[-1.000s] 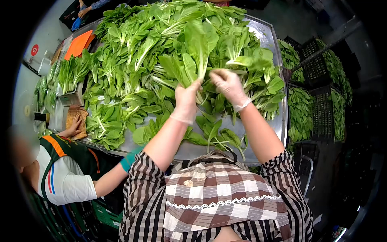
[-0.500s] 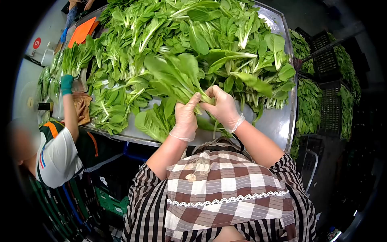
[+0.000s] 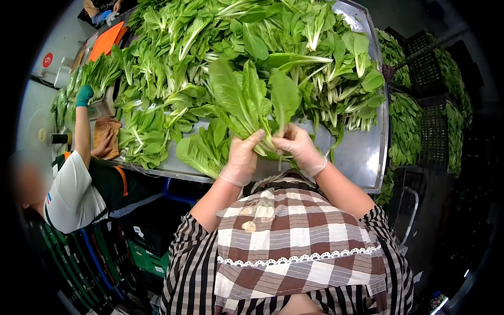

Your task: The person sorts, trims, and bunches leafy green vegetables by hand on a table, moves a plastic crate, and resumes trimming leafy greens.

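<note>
Both my hands wear thin, see-through gloves and meet near the front edge of the metal table [image 3: 362, 157]. My left hand [image 3: 242, 156] is closed round the stems of a bunch of leafy greens [image 3: 239, 97], whose leaves fan upward and away from me. Just right of it, my right hand [image 3: 299, 149] pinches the stem of a single leaf [image 3: 285, 100] that stands beside the bunch. More loose greens [image 3: 202, 149] lie on the table to the left of my left hand. A big pile of greens [image 3: 220, 47] covers the table behind.
At the left, a co-worker's green-gloved hand [image 3: 84, 95] touches greens; their other hand rests on a brown cloth [image 3: 106, 137]. An orange sheet [image 3: 106, 41] lies at the back left. Black crates [image 3: 434, 134] full of greens stand right of the table. Another person appears at the far left back.
My right hand has shifted slightly right and down, and a separate leaf now stands upright in it. The bunch in my left hand points more upright. The co-worker's gloved hand has moved up.
</note>
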A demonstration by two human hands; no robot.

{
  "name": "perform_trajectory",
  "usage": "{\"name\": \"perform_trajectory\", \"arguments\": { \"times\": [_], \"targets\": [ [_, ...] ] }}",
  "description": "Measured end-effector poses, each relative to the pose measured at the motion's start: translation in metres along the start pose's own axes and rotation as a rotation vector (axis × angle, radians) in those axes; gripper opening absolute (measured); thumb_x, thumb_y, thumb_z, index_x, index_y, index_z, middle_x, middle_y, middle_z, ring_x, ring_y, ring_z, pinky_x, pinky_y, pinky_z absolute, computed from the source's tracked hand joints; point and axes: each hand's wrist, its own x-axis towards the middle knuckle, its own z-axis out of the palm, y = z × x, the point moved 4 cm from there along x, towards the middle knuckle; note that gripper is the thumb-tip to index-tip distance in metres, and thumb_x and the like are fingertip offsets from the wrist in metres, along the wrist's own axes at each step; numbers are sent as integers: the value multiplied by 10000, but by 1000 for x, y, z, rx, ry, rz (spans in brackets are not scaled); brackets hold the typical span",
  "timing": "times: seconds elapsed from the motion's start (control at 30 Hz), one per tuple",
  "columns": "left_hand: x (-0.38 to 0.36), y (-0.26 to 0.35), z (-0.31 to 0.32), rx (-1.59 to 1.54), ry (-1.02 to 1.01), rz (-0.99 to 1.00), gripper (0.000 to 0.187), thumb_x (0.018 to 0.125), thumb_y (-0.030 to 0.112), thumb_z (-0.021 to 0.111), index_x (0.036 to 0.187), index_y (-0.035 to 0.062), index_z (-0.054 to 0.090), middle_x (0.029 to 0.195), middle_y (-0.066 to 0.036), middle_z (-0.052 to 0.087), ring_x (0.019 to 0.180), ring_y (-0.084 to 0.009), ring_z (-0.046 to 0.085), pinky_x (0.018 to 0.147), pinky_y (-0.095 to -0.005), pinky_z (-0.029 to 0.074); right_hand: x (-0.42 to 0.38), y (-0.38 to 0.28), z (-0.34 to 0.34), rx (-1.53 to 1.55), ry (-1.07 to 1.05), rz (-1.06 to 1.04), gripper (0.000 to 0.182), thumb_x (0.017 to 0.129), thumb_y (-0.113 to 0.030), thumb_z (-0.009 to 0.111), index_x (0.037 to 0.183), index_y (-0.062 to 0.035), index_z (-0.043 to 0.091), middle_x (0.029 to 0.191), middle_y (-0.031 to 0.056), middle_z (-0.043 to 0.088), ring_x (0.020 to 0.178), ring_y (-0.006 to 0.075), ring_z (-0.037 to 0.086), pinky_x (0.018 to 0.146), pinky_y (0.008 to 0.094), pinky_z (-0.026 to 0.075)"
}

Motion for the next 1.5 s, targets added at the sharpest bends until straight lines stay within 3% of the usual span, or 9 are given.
{"name": "perform_trajectory", "arguments": {
  "times": [0.27, 0.43, 0.63, 0.93, 1.13, 1.3, 1.4, 1.43, 1.5],
  "targets": [
    [-20, -7, -14, 57, -5, 29, 444, 809, -24, 707, 1232, 4, 577, 1161, -61, 648, 1037, -187, 611, 925, -326, 482, -14, 10, -15, -93, 38, 79, 117, 853, -51, 683, 914, -30, 585, 805, 34, 627, 653, 117, 602, 622, 245, 490],
    [-33, 14, -29, 86, 6, 18, 415, 814, -23, 694, 1215, -11, 590, 1164, -72, 653, 1044, -195, 617, 933, -332, 484, -21, 15, -45, -947, 109, -99, 209, 804, -173, 699, 811, 35, 697, 690, 212, 655, 627, 279, 676, 598, 372, 502],
    [-63, 42, -76, 191, 173, 44, 429, 814, -4, 690, 1225, -16, 570, 1135, -90, 654, 1016, -204, 632, 918, -331, 494, -35, 26, -70, -1539, -74, -29, 204, 784, -236, 722, 901, -73, 689, 881, 170, 685, 822, 346, 672, 712, 451, 519],
    [-55, 10, -159, 536, 420, 1, 428, 814, -44, 667, 1217, -19, 524, 1101, -121, 652, 947, -203, 650, 846, -323, 529, -36, 23, -69, -1613, -184, 39, 221, 792, -275, 713, 927, -100, 705, 892, 137, 702, 827, 319, 679, 712, 427, 530],
    [-59, 31, -156, 933, 368, 5, 481, 805, 124, 743, 1193, -68, 534, 1128, -182, 647, 977, -245, 640, 881, -334, 505, -9, -2, -67, -1325, 233, -403, 184, 796, -223, 728, 924, -92, 706, 904, 111, 692, 789, 322, 672, 696, 417, 533],
    [-67, 62, -159, 1370, 497, 114, 543, 812, 115, 748, 1277, -40, 514, 1169, -171, 596, 980, -208, 599, 860, -337, 504, 23, 13, -82, -1482, 313, -355, 449, 768, -198, 760, 1183, -118, 610, 1080, 111, 657, 919, 316, 656, 748, 407, 530],
    [-83, 82, -121, 1531, 582, 517, 555, 800, 103, 748, 1293, -12, 521, 1105, -137, 596, 881, -188, 575, 818, -323, 503, 33, 24, -88, -1550, 317, -236, 355, 769, -204, 750, 1103, -124, 665, 1038, 99, 672, 914, 303, 665, 764, 413, 526],
    [-88, 86, -100, 1631, 485, 700, 513, 804, 63, 727, 1279, 2, 544, 1024, -94, 594, 803, -159, 542, 750, -292, 502, 36, 28, -92, -1521, 298, -198, 339, 772, -208, 746, 1091, -124, 670, 1013, 101, 677, 904, 304, 667, 761, 414, 526],
    [-83, 64, -91, 1438, 199, 465, 487, 822, 94, 728, 1265, -10, 554, 1100, -134, 614, 826, -185, 590, 756, -311, 520, 37, 32, -99, -1470, 270, -119, 307, 778, -215, 737, 1067, -125, 681, 965, 105, 686, 884, 307, 671, 755, 416, 527]
  ]
}}
